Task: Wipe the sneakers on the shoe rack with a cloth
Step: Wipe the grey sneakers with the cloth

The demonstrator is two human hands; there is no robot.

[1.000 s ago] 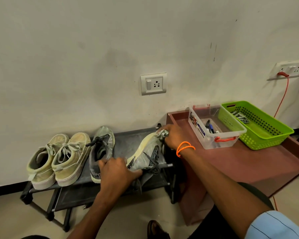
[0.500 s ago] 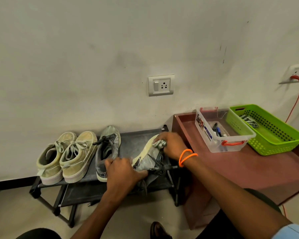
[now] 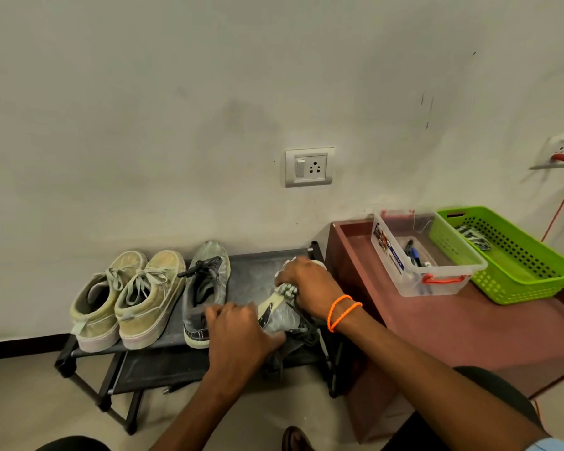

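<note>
Off-white plastered wall [image 3: 176,109] with a grey switch-and-socket plate [image 3: 310,166]; pale floor below. Against the wall stands a low black metal shoe rack [image 3: 248,271].

Head view, places taken from the rack: on its top shelf, left end, a pair of beige lace-up sneakers [image 3: 127,297], toes to the wall. Just right of them, one grey sneaker with black laces [image 3: 205,288]. At the right end, a second grey sneaker [image 3: 279,315] tipped on its side, cream sole facing left.

Left hand [image 3: 238,333]: grip closed around the tipped sneaker's heel end. Right hand [image 3: 310,288]: fingers curled over a bunched grey cloth [image 3: 285,290], pressing it on the sneaker's toe end; orange bands at the wrist.

Right of the rack, a maroon worktop [image 3: 453,327] carries a clear plastic box [image 3: 427,255] and a green perforated basket [image 3: 508,255].
</note>
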